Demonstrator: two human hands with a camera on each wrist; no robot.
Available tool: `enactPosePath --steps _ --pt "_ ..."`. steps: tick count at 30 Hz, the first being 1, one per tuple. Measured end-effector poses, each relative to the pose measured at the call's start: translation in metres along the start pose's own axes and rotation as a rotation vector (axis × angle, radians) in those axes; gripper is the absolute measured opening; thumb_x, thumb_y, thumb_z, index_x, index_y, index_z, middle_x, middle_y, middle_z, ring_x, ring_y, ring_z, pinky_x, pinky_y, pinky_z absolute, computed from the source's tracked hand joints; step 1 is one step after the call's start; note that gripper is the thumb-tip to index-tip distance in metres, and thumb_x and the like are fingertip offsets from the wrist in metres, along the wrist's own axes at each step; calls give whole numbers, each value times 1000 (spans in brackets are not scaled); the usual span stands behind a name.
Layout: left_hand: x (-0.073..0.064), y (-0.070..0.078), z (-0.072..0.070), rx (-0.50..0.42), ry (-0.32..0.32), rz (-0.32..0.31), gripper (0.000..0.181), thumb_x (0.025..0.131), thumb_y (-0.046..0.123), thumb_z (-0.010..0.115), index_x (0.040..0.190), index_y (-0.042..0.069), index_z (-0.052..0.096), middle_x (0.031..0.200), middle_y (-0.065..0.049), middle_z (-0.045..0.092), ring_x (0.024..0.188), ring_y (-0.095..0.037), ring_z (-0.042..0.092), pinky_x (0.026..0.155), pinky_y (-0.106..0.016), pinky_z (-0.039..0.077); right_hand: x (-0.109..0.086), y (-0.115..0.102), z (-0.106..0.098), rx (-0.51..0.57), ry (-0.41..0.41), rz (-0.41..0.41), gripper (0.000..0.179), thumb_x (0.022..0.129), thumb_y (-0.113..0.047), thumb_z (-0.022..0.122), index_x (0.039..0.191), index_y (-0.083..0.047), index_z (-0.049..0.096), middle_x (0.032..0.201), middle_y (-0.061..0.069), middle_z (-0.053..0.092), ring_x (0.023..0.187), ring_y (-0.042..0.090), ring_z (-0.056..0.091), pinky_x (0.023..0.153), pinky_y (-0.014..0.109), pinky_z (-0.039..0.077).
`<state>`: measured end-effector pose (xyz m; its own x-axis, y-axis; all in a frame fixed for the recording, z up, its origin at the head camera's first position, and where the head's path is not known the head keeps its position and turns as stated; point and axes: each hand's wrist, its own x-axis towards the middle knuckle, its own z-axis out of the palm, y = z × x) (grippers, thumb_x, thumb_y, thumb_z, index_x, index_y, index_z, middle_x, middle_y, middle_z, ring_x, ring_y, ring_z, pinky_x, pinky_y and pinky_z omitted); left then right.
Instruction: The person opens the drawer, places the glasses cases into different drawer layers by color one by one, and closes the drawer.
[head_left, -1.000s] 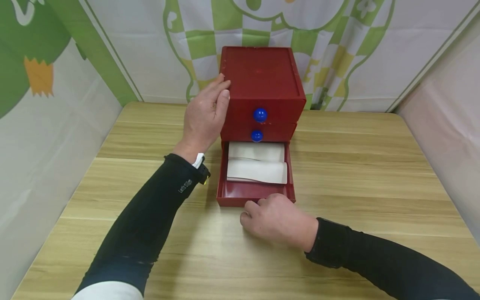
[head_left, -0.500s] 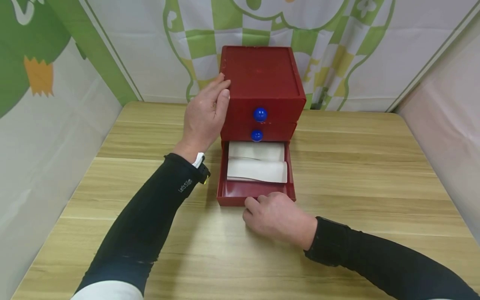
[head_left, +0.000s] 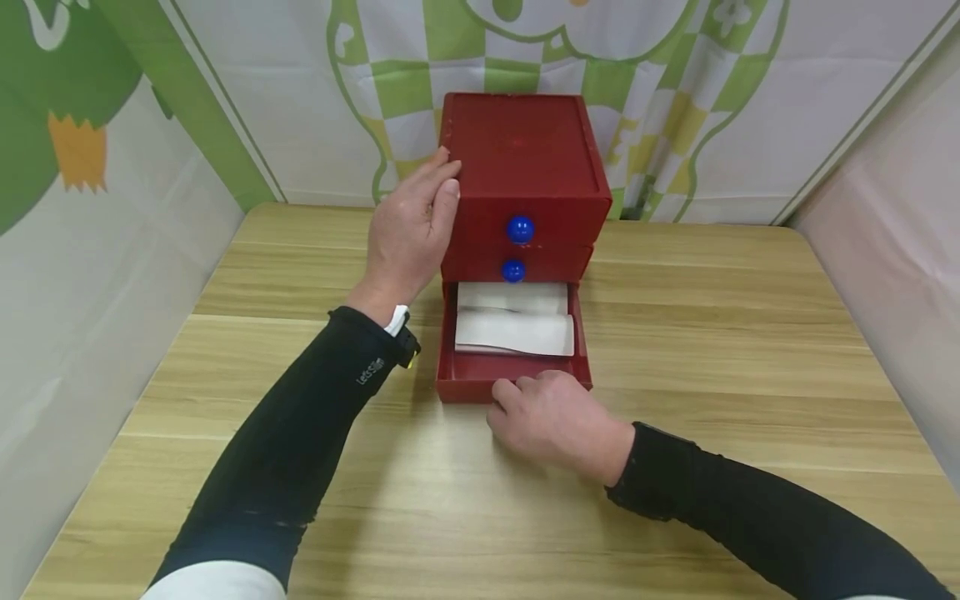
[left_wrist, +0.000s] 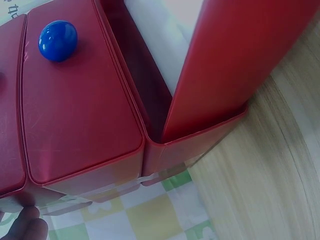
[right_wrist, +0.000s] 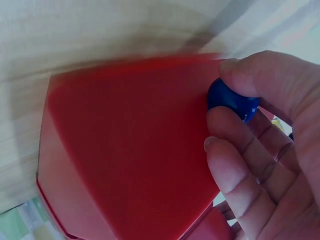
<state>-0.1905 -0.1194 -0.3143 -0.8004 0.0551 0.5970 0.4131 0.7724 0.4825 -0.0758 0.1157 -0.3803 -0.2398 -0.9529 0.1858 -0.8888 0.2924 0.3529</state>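
Observation:
A red drawer cabinet stands on the table, and its bottom drawer is pulled partly out. Inside that drawer lies a white, folded, paper-like item. My right hand is at the drawer's front; in the right wrist view, its thumb and fingers pinch the blue knob. My left hand rests with fairly straight fingers against the cabinet's upper left side. The two upper drawers are closed, each with a blue knob such as the top one.
The wooden table extends to both sides and in front of the cabinet. Behind it hangs a curtain with green and white checks. Pale fabric walls border the table left and right.
The bottom drawer has slid a little way in toward the cabinet, and my right hand has moved forward with it. My left hand has stayed in place on the cabinet.

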Motion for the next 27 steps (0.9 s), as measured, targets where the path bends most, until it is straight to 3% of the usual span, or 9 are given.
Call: enactPosePath --steps 4,11,27 --pt "0 0 0 6 -3 -5 48 113 36 39 146 10 61 157 -4 53 146 -13 49 117 -31 43 2 6 0 34 -33 18 9 92 -17 78 92 -13 70 82 1 59 57 12 48 53 23 46" --pt "-1 0 0 13 -11 -11 49 113 37 38 147 11 61 158 -3 52 146 -14 48 117 -32 44 6 16 2 62 -115 40 26 86 -25 87 101 -13 70 90 2 63 63 14 54 61 24 54" --pt "-2 2 -1 11 -13 -25 49 113 39 38 148 12 60 158 -2 51 146 -13 49 117 -31 44 16 36 22 7 -13 89 10 93 -14 77 95 -12 68 92 6 65 63 18 62 56 27 54"
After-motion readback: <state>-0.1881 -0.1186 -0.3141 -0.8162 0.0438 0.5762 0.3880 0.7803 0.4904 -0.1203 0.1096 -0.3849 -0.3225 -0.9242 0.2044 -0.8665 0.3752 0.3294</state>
